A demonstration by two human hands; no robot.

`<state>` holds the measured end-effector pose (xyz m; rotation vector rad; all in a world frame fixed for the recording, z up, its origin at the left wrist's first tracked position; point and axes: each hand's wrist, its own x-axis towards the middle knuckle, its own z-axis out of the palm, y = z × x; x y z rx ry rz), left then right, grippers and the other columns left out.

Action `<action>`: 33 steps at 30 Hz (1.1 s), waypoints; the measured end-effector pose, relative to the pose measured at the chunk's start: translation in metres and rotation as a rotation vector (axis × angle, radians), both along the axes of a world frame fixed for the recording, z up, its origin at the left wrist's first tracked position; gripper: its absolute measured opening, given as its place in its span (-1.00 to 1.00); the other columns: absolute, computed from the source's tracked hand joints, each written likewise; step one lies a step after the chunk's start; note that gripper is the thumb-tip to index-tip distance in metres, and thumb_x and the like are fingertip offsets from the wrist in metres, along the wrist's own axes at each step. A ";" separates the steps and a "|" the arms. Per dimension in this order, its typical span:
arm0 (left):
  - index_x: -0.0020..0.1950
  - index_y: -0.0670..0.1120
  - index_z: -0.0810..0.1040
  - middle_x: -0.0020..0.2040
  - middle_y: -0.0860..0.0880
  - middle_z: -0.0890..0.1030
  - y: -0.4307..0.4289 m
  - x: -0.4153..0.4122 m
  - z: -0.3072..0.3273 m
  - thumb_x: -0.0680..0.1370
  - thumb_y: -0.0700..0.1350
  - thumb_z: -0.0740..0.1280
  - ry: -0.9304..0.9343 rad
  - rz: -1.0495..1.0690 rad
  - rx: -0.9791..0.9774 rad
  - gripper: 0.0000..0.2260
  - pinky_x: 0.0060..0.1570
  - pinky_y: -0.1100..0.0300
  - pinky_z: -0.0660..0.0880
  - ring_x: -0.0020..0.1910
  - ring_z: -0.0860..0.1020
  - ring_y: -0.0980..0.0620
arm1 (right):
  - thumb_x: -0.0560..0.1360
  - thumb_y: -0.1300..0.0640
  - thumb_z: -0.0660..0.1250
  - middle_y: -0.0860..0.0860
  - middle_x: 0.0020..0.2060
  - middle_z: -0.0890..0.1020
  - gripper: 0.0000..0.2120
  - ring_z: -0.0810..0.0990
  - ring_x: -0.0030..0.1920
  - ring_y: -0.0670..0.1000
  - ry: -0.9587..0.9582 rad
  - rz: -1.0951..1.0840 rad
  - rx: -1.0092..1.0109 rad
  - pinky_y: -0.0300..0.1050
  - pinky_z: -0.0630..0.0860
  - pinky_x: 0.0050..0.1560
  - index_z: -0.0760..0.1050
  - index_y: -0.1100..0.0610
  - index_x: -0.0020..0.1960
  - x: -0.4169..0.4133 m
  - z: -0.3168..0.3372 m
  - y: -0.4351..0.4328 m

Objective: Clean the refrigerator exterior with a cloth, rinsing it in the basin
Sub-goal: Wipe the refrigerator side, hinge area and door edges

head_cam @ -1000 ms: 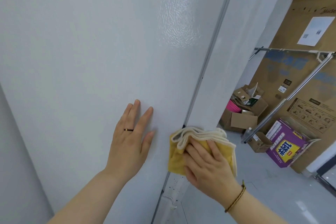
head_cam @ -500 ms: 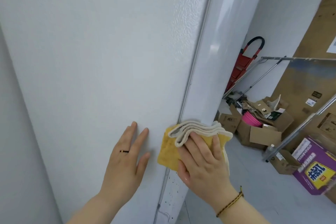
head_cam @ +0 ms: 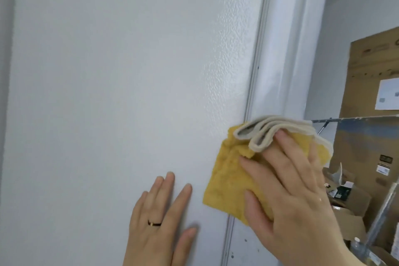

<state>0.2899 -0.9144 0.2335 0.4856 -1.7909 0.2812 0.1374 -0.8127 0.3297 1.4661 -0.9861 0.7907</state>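
Note:
The white refrigerator (head_cam: pixel 121 84) fills most of the head view, its textured side panel on the left and the door edge with a grey seal strip on the right. A folded yellow cloth (head_cam: pixel 231 181) with a cream edge lies over that seam. My right hand (head_cam: pixel 291 192) presses the cloth flat against the fridge with straight, spread fingers. To its left my left hand (head_cam: pixel 159 222), wearing a dark ring, rests flat on the side panel with straight fingers. The basin is out of view.
Past the fridge edge on the right stand a large cardboard sheet (head_cam: pixel 373 84) with a white label, a metal rack bar (head_cam: pixel 354 118), and open cardboard boxes (head_cam: pixel 345 196) low on the floor. Small dark specks mark the door edge at the bottom.
My right hand has slid the cloth upward along the fridge seam. The left hand stays flat on the panel, and my view has tilted upward.

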 end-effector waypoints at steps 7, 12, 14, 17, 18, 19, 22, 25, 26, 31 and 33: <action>0.44 0.03 0.17 0.42 0.00 0.14 -0.006 -0.007 -0.011 0.57 0.19 -0.07 0.065 0.061 -0.039 -0.52 0.33 0.27 -0.13 0.43 0.03 0.06 | 0.38 0.07 0.14 0.21 0.09 0.56 -0.58 0.23 0.37 0.22 -0.037 0.013 0.063 0.33 0.09 0.33 0.59 0.23 0.08 -0.001 -0.006 0.002; 0.29 0.29 -0.14 0.32 0.28 -0.20 -0.011 0.008 -0.015 0.38 0.27 -0.17 0.048 -0.076 -0.055 -0.52 0.27 0.47 -0.33 0.33 -0.20 0.38 | 0.37 -0.01 0.10 0.16 0.16 0.52 -0.51 0.20 0.42 0.24 -0.124 -0.058 0.026 0.27 0.01 0.41 0.57 0.19 0.14 0.012 -0.014 0.000; 0.43 0.21 0.01 0.40 0.16 -0.05 -0.012 0.010 -0.022 0.48 0.21 -0.08 -0.009 -0.041 -0.064 -0.49 0.31 0.42 -0.26 0.39 -0.09 0.27 | 0.37 0.05 0.12 0.17 0.10 0.56 -0.58 0.27 0.38 0.25 -0.093 -0.094 -0.075 0.38 0.10 0.35 0.58 0.19 0.09 0.016 -0.025 -0.004; 0.42 0.00 0.15 0.40 -0.03 0.17 -0.019 0.006 -0.037 0.59 0.16 -0.12 0.015 0.039 -0.119 -0.55 0.35 0.26 -0.14 0.39 0.09 0.01 | 0.37 0.08 0.17 0.13 0.03 0.60 -0.63 0.29 0.31 0.15 -0.027 -0.155 -0.142 0.29 0.03 0.35 0.59 0.15 0.08 0.017 -0.061 -0.009; 0.41 -0.01 0.16 0.41 -0.04 0.18 -0.021 0.004 -0.039 0.60 0.15 -0.15 0.020 0.040 -0.125 -0.55 0.35 0.24 -0.14 0.39 0.10 -0.01 | 0.37 0.08 0.18 0.12 0.04 0.60 -0.63 0.29 0.30 0.14 0.004 -0.182 -0.134 0.25 0.00 0.38 0.58 0.14 0.09 0.016 -0.078 -0.007; 0.41 -0.01 0.16 0.42 -0.04 0.18 -0.023 0.003 -0.042 0.60 0.14 -0.15 0.028 0.032 -0.131 -0.55 0.36 0.24 -0.14 0.40 0.09 -0.02 | 0.38 0.07 0.19 0.12 0.06 0.60 -0.63 0.31 0.30 0.13 0.044 -0.209 -0.108 0.22 -0.02 0.39 0.55 0.12 0.12 0.014 -0.097 -0.004; 0.41 -0.03 0.18 0.43 0.00 0.18 -0.029 0.000 -0.053 0.62 0.08 -0.15 0.098 0.063 -0.178 -0.58 0.40 0.22 -0.16 0.42 0.03 0.02 | 0.39 0.03 0.19 0.10 0.10 0.59 -0.64 0.34 0.30 0.12 0.211 -0.264 0.004 0.19 -0.01 0.39 0.43 0.05 0.17 0.004 -0.129 0.009; 0.40 -0.05 0.21 0.41 0.06 0.17 -0.033 -0.005 -0.064 0.62 0.03 -0.14 0.162 0.077 -0.209 -0.60 0.42 0.19 -0.12 0.41 0.06 0.04 | 0.38 -0.02 0.16 0.12 0.10 0.59 -0.61 0.33 0.28 0.12 0.276 -0.321 0.057 0.15 0.01 0.38 0.43 0.03 0.18 -0.002 -0.103 0.015; 0.39 -0.04 0.21 0.41 0.07 0.16 -0.033 -0.005 -0.064 0.62 0.02 -0.14 0.176 0.066 -0.219 -0.61 0.42 0.19 -0.11 0.41 0.06 0.05 | 0.38 -0.02 0.15 0.15 0.10 0.58 -0.59 0.31 0.28 0.13 0.228 -0.335 0.034 0.15 0.02 0.37 0.46 0.06 0.18 -0.001 -0.087 0.013; 0.36 -0.05 0.26 0.37 -0.01 0.26 -0.033 -0.003 -0.062 0.62 0.03 -0.14 0.202 -0.013 -0.213 -0.61 0.41 0.20 -0.07 0.39 0.17 -0.05 | 0.41 0.04 0.12 0.21 0.14 0.53 -0.57 0.34 0.33 0.26 -0.068 -0.437 -0.163 0.39 0.11 0.29 0.52 0.12 0.20 0.027 -0.067 -0.010; 0.35 -0.05 0.26 0.35 -0.03 0.27 -0.032 -0.001 -0.063 0.62 0.04 -0.15 0.198 -0.036 -0.198 -0.61 0.40 0.23 -0.08 0.37 0.19 -0.04 | 0.43 0.02 0.14 0.18 0.20 0.49 -0.58 0.31 0.33 0.24 0.021 -0.483 -0.128 0.37 0.05 0.31 0.48 0.08 0.24 0.034 -0.108 -0.016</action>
